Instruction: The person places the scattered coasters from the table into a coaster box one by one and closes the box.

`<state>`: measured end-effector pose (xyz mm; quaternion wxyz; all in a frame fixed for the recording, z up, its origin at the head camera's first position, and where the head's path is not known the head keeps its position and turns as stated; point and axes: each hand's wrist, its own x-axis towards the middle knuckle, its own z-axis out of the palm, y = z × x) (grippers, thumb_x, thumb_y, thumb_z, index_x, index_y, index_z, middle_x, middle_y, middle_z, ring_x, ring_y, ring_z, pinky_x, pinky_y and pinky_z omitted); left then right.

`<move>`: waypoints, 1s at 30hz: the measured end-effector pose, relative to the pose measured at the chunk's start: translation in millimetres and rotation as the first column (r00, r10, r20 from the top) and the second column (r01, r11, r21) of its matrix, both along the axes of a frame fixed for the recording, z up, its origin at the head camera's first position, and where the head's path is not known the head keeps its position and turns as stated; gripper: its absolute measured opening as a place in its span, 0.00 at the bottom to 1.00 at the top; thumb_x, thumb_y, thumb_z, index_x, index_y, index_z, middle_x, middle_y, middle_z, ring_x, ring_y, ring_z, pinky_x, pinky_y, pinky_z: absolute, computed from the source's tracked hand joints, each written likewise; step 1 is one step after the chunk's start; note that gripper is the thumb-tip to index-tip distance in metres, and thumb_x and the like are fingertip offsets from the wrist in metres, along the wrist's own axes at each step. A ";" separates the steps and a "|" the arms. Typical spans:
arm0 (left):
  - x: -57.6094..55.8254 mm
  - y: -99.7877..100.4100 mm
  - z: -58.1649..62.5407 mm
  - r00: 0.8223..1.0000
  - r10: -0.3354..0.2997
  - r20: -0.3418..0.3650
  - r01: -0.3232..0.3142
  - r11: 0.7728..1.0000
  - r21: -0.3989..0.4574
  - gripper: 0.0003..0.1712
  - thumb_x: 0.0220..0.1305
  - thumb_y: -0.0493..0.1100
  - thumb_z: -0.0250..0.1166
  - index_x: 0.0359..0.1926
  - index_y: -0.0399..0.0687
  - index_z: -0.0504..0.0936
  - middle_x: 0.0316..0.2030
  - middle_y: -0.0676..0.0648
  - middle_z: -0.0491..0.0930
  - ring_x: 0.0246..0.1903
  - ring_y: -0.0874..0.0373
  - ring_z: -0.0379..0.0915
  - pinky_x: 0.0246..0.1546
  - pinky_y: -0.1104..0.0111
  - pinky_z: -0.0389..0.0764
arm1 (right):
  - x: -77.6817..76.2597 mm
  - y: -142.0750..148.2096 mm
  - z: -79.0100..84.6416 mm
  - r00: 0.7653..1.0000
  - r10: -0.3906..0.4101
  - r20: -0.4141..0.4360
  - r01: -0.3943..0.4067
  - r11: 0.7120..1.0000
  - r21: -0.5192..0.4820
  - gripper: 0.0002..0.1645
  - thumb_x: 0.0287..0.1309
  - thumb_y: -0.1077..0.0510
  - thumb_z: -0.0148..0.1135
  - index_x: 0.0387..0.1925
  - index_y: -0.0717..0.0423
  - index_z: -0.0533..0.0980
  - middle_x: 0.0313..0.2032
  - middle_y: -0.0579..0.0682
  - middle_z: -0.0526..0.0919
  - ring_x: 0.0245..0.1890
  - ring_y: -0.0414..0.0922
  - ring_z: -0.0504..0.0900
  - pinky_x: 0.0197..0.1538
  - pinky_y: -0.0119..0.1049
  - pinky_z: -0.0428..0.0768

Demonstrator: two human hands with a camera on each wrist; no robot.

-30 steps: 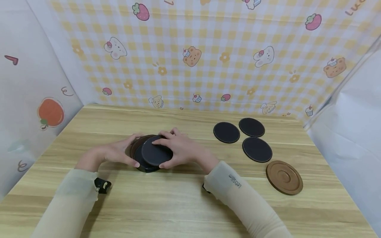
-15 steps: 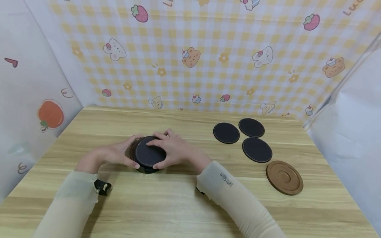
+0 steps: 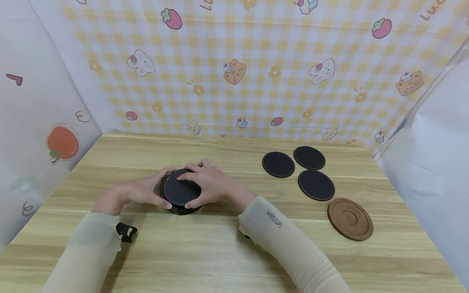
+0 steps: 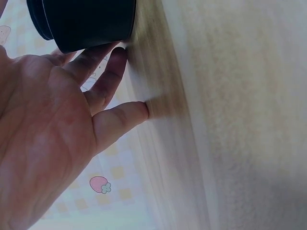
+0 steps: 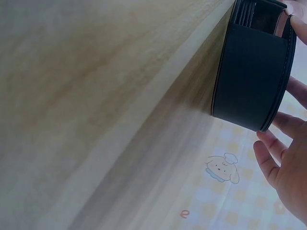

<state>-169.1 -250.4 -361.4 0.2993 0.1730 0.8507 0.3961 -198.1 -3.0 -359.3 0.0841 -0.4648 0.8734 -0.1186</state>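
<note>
A black round coaster [image 3: 179,189] with a stitched edge sits over the mouth of a round black coaster holder [image 3: 180,210]. My right hand [image 3: 212,185] grips the coaster's rim from the right, thumb at the near side, a finger lying across its top. From the left my left hand [image 3: 144,190] holds the holder's side between thumb and fingers. In the right wrist view, the holder's outer wall [image 5: 249,76] stands on the table, and stacked coasters [image 5: 245,13] show low in its front gap. The holder's dark wall [image 4: 93,21] also appears in the left wrist view.
Three black coasters [image 3: 278,164] lie flat at the back right of the wooden table [image 3: 205,252]. A brown round lid [image 3: 350,219] with a raised ring rests nearer on the right. A checked cloth [image 3: 205,49] hangs behind the table.
My right hand has brought the coaster leftward from the holder's right side until it covers the mouth. The left hand keeps its place at the holder.
</note>
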 end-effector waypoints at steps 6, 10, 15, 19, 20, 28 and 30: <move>0.4 -1.1 -3.3 1.000 -0.009 -0.017 0.008 1.000 -0.011 0.66 0.53 0.50 0.75 0.78 0.48 0.37 0.75 0.30 0.43 0.74 0.31 0.41 0.67 0.30 0.45 | -1.3 -3.4 -1.7 1.000 0.007 0.007 -0.007 1.000 0.007 0.44 0.52 0.31 0.68 0.69 0.34 0.67 0.72 0.44 0.62 0.60 0.45 0.60 0.56 0.44 0.70; 0.8 -1.4 -5.1 1.000 -0.008 -0.020 0.008 1.000 -0.003 0.65 0.53 0.50 0.75 0.77 0.48 0.37 0.75 0.30 0.43 0.74 0.31 0.41 0.67 0.30 0.45 | -2.3 -5.3 -2.6 1.000 0.007 0.014 -0.007 1.000 0.015 0.44 0.52 0.31 0.68 0.70 0.34 0.67 0.73 0.44 0.62 0.60 0.45 0.59 0.55 0.43 0.69; 1.7 -1.9 -4.8 1.000 0.007 -0.008 -0.007 1.000 0.009 0.66 0.52 0.49 0.76 0.77 0.48 0.37 0.76 0.30 0.41 0.74 0.29 0.37 0.66 0.28 0.42 | -1.8 -8.0 -1.1 1.000 0.011 0.014 -0.011 1.000 0.028 0.44 0.53 0.31 0.68 0.70 0.34 0.67 0.74 0.45 0.60 0.61 0.46 0.59 0.55 0.44 0.69; 1.4 -1.7 -4.8 1.000 0.006 -0.008 -0.006 1.000 0.004 0.66 0.52 0.49 0.76 0.78 0.48 0.37 0.76 0.30 0.38 0.74 0.28 0.35 0.66 0.28 0.41 | -1.1 -9.6 0.0 1.000 0.017 0.019 -0.018 0.999 0.038 0.45 0.53 0.32 0.68 0.71 0.34 0.66 0.75 0.46 0.59 0.61 0.46 0.59 0.56 0.44 0.69; 1.2 -1.7 -4.9 1.000 0.005 -0.007 -0.005 1.000 0.002 0.66 0.52 0.50 0.76 0.78 0.48 0.36 0.76 0.30 0.37 0.74 0.28 0.35 0.66 0.28 0.41 | -1.0 -9.8 0.0 1.000 0.017 0.020 -0.018 0.999 0.040 0.45 0.53 0.32 0.68 0.71 0.34 0.66 0.75 0.46 0.59 0.62 0.46 0.59 0.56 0.44 0.69; 0.2 -1.7 -4.3 1.000 0.000 -0.014 0.000 1.000 0.005 0.66 0.52 0.50 0.75 0.78 0.48 0.37 0.76 0.31 0.37 0.74 0.29 0.34 0.66 0.28 0.41 | -2.4 -9.7 -1.7 1.000 0.010 0.023 -0.011 0.999 0.039 0.45 0.53 0.33 0.69 0.71 0.33 0.65 0.75 0.46 0.58 0.63 0.46 0.58 0.56 0.44 0.69; 0.1 -1.7 -3.8 1.000 -0.001 -0.012 0.001 1.000 0.007 0.65 0.53 0.50 0.75 0.77 0.48 0.38 0.76 0.31 0.38 0.74 0.29 0.35 0.66 0.28 0.41 | -2.9 -9.5 -2.1 1.000 0.010 0.021 -0.011 0.999 0.040 0.45 0.53 0.33 0.69 0.71 0.33 0.65 0.75 0.46 0.58 0.63 0.46 0.58 0.56 0.44 0.69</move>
